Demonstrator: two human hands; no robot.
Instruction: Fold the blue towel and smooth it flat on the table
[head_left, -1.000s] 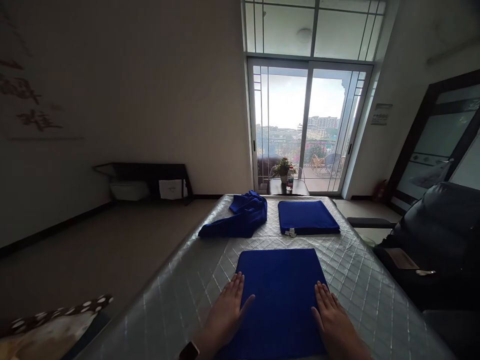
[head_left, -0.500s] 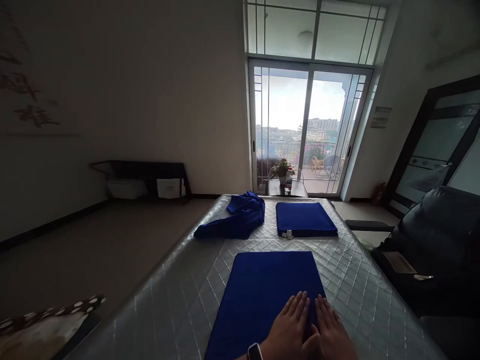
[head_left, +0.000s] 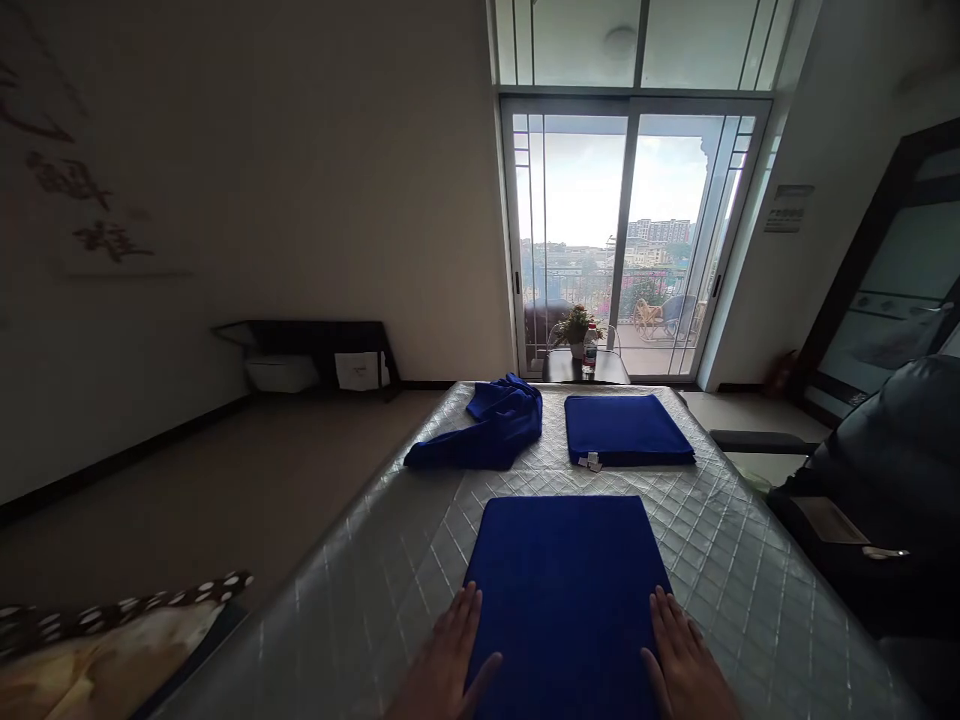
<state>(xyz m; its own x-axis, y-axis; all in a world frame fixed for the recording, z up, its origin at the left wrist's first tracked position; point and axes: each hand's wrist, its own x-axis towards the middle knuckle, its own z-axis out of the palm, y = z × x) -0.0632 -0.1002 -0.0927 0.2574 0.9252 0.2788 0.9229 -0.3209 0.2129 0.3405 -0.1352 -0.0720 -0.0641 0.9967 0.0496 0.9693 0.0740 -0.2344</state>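
A flat, folded blue cloth (head_left: pixel 566 590) lies in front of me on a silver quilted mattress (head_left: pixel 360 600). At its left edge rests my left hand (head_left: pixel 454 645), fingers stretched out and thumb reaching over the cloth. My right hand (head_left: pixel 682 650) lies along the right edge, also with straight fingers and the thumb apart. Neither hand grasps anything. Farther off, a neatly folded blue stack (head_left: pixel 628 430) with white tags sits at the right. To its left is a crumpled blue cloth (head_left: pixel 499 425).
Beyond the mattress stands a small table (head_left: pixel 600 370) with a potted plant (head_left: pixel 576 328) and a bottle (head_left: pixel 590 352), before a sliding glass door. A black armchair (head_left: pixel 907 450) is at the right. A low dark bench (head_left: pixel 319 340) lines the left wall.
My left hand has moved left, from beside my right hand across to the left edge of the folded cloth. My right hand stays near the right edge. The view has shifted slightly.
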